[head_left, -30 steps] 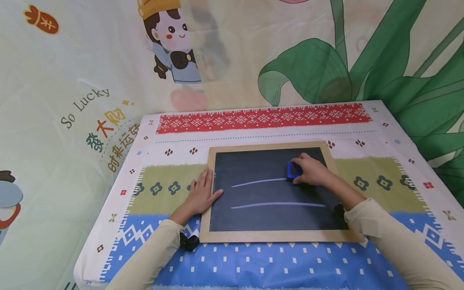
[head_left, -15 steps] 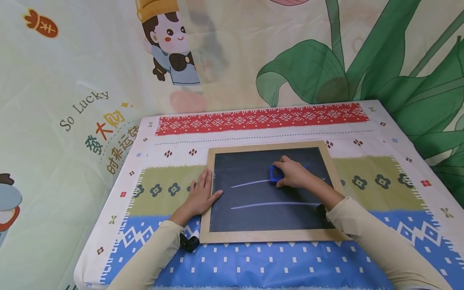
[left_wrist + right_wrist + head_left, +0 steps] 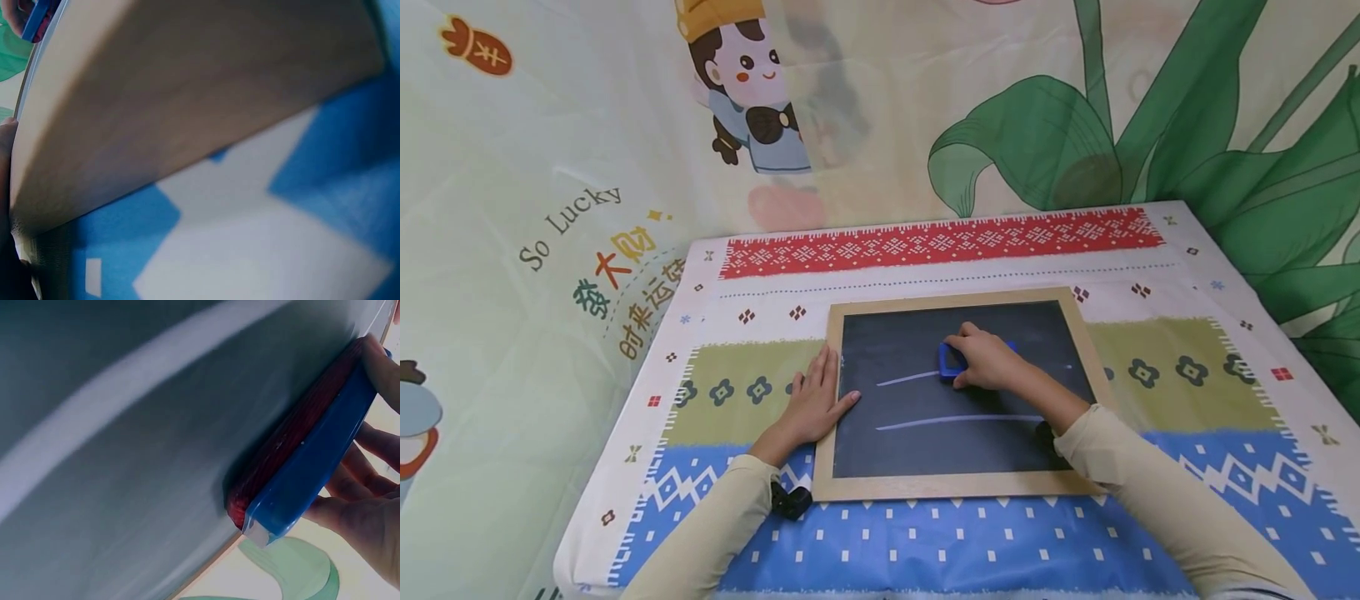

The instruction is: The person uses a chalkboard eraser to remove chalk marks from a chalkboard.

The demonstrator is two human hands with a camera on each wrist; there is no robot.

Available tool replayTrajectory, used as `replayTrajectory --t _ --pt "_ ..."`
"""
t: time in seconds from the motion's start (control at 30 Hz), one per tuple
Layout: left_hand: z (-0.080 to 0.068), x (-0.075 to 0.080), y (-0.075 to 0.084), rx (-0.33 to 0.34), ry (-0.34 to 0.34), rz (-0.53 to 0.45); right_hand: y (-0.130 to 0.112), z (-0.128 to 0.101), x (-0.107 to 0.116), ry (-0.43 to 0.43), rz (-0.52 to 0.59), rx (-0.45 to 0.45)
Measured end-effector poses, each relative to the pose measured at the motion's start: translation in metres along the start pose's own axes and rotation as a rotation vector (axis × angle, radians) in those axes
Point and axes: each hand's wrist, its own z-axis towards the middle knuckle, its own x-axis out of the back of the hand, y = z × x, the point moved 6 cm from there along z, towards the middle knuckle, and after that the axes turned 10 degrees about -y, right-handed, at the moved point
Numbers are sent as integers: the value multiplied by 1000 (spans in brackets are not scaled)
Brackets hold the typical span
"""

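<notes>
Patterned cloth (image 3: 925, 533) surrounds a blackboard (image 3: 940, 450) partly hidden by the right hand (image 3: 988, 358) gripping an eraser (image 3: 319, 456), left hand (image 3: 808, 408) flat.

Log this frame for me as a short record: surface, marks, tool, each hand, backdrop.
Surface: board with a wooden frame, lying on a patterned cloth
Lower line: pale purple, its right end hidden by the right arm
Upper line: pale purple, visible left of the eraser; a small mark shows near the board's right side
Tool: eraser, blue with a red underside facing the board
Right hand: grips the eraser
Left hand: rests on the frame's left side
Backdrop: printed sheet
</notes>
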Motion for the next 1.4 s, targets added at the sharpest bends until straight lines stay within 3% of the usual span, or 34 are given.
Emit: replayTrajectory --t 0.4,1.1,1.2,1.4 --pt "-2 -1 -5 -11 40 12 -31 14 -5 -33 -21 23" --pt "2 -1 -4 -28 24 -7 -62 32 -14 -41 -37 48" --pt "3 -2 -5 -46 27 -18 -68 35 -16 -43 -42 43" --pt "1 -2 -7 -153 70 -115 -78 40 -18 -51 -42 42"
